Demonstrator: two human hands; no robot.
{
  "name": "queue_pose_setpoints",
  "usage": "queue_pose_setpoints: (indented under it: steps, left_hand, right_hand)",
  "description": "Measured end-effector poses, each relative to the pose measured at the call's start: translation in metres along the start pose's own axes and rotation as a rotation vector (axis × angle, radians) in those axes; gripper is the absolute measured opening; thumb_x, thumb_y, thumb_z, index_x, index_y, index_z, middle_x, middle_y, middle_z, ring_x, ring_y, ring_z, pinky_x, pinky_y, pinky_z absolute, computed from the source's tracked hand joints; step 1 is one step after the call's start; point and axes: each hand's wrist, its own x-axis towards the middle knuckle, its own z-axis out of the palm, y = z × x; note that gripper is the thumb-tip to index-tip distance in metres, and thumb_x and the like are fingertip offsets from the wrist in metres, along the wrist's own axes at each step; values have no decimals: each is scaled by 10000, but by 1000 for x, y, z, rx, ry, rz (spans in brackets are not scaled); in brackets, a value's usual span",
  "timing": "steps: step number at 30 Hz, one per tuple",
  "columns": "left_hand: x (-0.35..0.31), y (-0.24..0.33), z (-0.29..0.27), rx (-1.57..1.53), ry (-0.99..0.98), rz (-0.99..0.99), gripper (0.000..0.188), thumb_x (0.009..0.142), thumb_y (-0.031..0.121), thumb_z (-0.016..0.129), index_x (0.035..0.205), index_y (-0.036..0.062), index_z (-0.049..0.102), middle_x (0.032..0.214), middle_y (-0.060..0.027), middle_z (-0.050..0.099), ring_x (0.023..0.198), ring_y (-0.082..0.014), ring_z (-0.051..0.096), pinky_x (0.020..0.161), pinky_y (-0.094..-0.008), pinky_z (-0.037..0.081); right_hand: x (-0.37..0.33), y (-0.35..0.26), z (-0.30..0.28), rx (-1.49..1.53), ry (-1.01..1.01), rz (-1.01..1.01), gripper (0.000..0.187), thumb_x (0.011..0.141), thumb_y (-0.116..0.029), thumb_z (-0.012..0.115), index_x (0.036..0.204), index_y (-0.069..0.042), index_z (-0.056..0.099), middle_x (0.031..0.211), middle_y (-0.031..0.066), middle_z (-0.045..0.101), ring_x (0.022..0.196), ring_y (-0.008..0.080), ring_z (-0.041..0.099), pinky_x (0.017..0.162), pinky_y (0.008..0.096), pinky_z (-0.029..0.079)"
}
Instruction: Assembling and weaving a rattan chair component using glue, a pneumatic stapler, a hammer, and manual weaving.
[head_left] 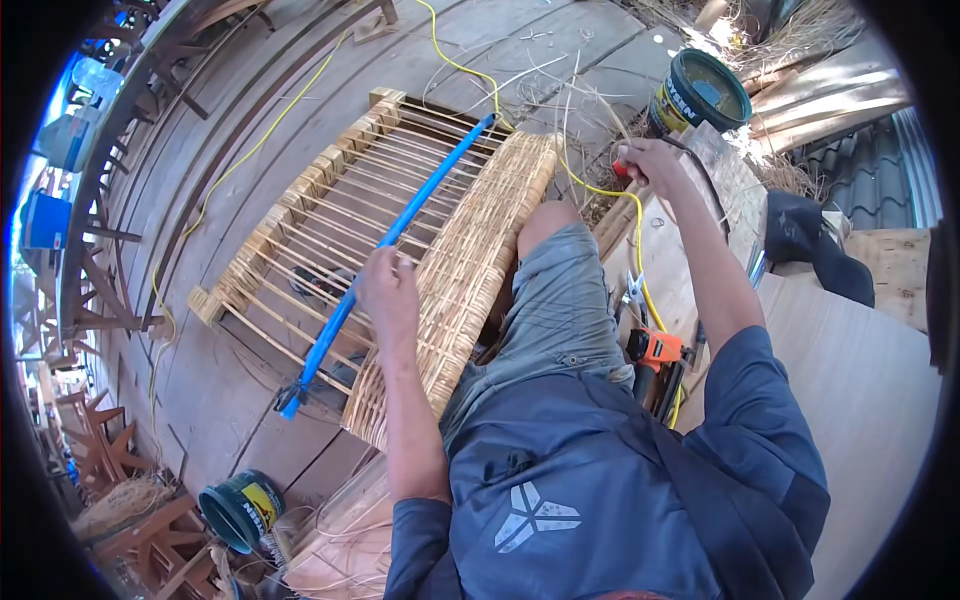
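Observation:
A partly woven rattan panel (470, 270) leans across my lap, its near side closely woven and its far side bare parallel strands on a frame (300, 205). Slantwise over the strands lies a long blue rod (430, 185), with dark and blue ends tied at its lower tip. My left hand (387, 290) curls over the rod's middle, beside the woven edge. Away to the right, my right hand (652, 168) is closed around a small red object (620, 168), mostly hidden by the fingers. Thin loose strands (590, 95) rise near that hand.
A dark green bucket (705, 92) stands beyond my right hand; another (242, 510) sits at lower left. An orange power tool (658, 347) and pliers (634, 288) lie by my right thigh. A yellow hose (640, 250) crosses the plank floor (190, 370). Wooden furniture frames line the left.

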Motion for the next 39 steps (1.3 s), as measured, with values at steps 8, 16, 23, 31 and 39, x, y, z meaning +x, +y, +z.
queue_pose_setpoints:
  steps: [8,16,23,31,39]
  left_hand:
    - [32,88,59,-1120,-713,-803,372,941,344,487,982,-12,586,1008,-140,626,939,-225,599,788,-375,466]
    - [133,-51,-114,-2103,-139,-466,82,891,57,500,810,66,493,649,46,463,547,-45,444,500,-209,418]
    - [21,-193,-398,-1464,446,-279,57,895,14,410,864,40,450,627,24,342,463,-78,277,438,-222,258]
    - [-261,-246,-640,60,967,-487,48,878,48,449,848,51,486,627,16,321,467,-77,289,403,-206,270]
    - [-352,-153,-640,1413,904,-606,433,954,220,348,1342,42,417,1207,-251,547,1095,-401,535,882,-436,420]
  right_hand:
    - [-95,-6,119,-729,-369,-728,280,863,-101,511,1123,-71,610,971,111,642,934,266,603,820,371,466]
    - [-144,9,152,-357,-501,-528,188,903,-129,476,1063,-84,564,769,126,608,688,264,607,619,368,485]
    - [-97,82,131,1,-556,-530,230,825,-142,506,1007,-41,604,931,128,647,865,263,615,748,332,477]
    - [-18,72,124,-536,-405,-705,225,912,-151,510,1029,-4,634,945,112,665,889,258,621,792,327,490]
    - [-57,19,203,-710,-546,-525,215,894,-148,532,1050,-32,624,910,117,646,805,213,618,751,311,475]
